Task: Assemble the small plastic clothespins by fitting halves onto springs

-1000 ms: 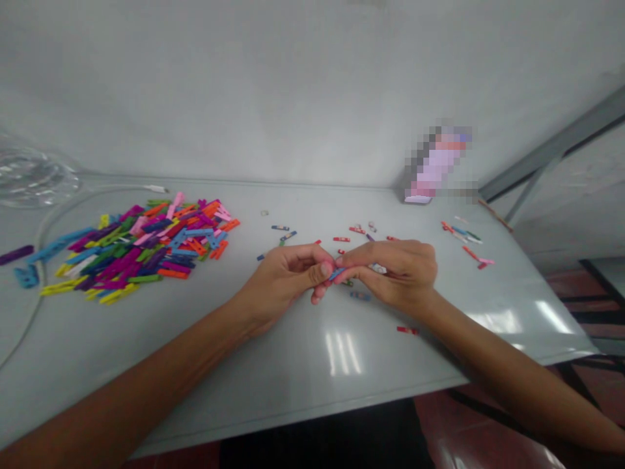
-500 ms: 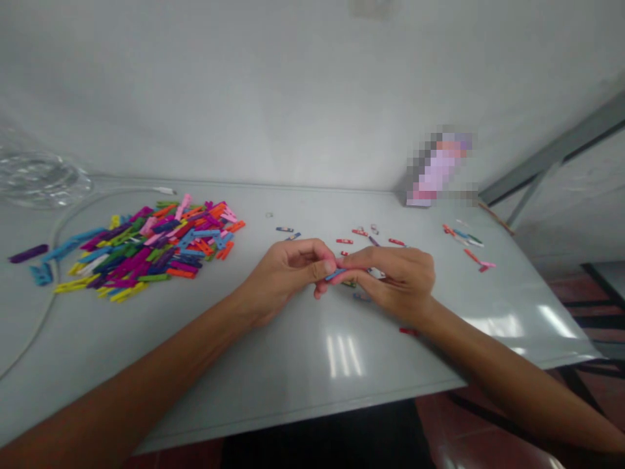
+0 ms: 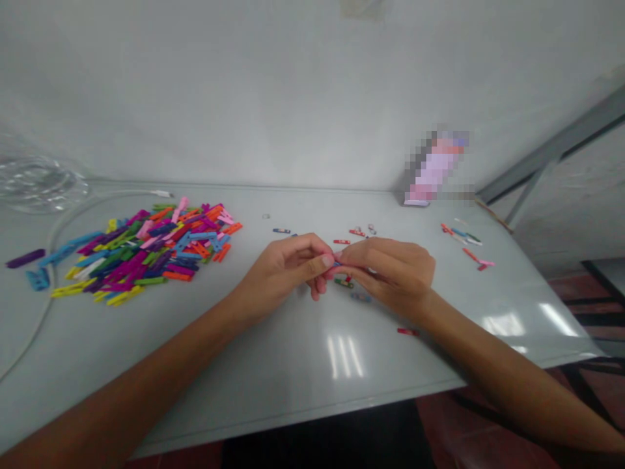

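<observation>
Between my two hands, over the middle of the table, is a small blue clothespin piece [image 3: 336, 264], mostly covered by fingertips. My left hand [image 3: 293, 270] pinches it from the left with thumb and forefinger. From the other side, the thumb and fingers of my right hand [image 3: 395, 273] press together on it. Under and around the hands lie loose clothespin halves: a green one [image 3: 344, 283], a blue one [image 3: 361, 298] and a red one [image 3: 407, 332]. Behind the hands are more red halves [image 3: 342, 241] and small metal springs [image 3: 372, 229].
A heap of colourful clothespins [image 3: 141, 254] covers the table's left side, beside a white cable [image 3: 53, 228] and clear plastic [image 3: 39, 185]. Several coloured pieces [image 3: 471, 254] lie at the right. A blurred pink-purple object [image 3: 432, 172] leans against the back wall.
The fingertips have closed further over the blue piece, so less of it shows. Both hands stay in nearly the same place, and the view has shifted slightly.
</observation>
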Demonstrator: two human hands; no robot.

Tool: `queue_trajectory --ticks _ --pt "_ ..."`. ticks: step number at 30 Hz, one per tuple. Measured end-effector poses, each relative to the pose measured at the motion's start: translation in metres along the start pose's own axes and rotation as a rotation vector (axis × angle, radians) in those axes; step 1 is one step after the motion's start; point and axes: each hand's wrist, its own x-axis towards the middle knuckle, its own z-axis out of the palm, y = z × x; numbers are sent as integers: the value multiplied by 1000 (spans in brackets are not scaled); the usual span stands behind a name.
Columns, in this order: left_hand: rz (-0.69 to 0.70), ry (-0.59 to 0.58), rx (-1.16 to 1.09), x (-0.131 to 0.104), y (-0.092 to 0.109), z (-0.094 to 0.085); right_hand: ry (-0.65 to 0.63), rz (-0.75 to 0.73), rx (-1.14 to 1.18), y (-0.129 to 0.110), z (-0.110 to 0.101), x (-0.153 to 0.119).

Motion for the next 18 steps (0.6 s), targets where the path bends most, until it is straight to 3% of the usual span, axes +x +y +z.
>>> queue_trajectory --ticks 7,11,15,18 --pt "-13 5 11 1 0 -1 -16 29 -2 2 4 -4" --pt "-21 61 35 1 1 -1 7 231 143 6 9 -6" --pt "4 157 72 4 3 -3 -101 508 400 11 9 -5" --pt "19 186 89 6 2 -5 -137 577 479 15 10 -4"
